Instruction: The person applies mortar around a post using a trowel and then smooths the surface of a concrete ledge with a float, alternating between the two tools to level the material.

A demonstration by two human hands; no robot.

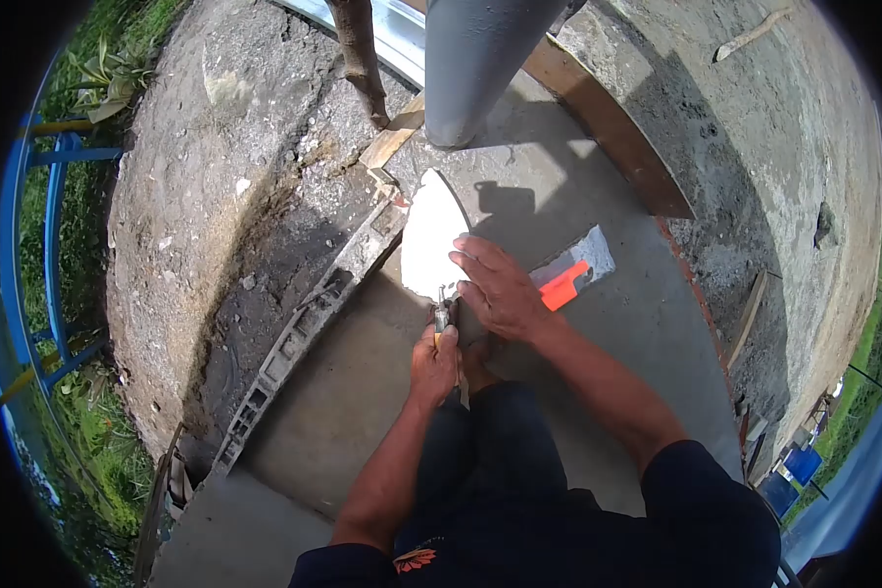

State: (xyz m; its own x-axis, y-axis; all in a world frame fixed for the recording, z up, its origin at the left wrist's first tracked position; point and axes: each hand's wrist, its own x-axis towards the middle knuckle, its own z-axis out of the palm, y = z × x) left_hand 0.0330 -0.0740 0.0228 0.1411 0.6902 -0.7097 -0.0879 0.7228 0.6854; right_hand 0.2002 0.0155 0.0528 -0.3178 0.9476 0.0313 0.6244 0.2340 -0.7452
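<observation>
My left hand (434,365) is closed round the handle of a pointed trowel, whose broad blade (431,233) shines white in the sun and points away from me. My right hand (500,290) lies at the blade's right edge, fingers apart and fingertips touching it. To the right of that hand, a flat tool (596,253) with an orange handle (563,286) rests on the smooth grey concrete (617,363).
A thick grey pipe (475,69) stands ahead, beside a wooden post (358,59). A perforated edge form (294,343) borders the slab on the left, a curved brown board (617,132) on the right. Blue railings (57,245) stand far left.
</observation>
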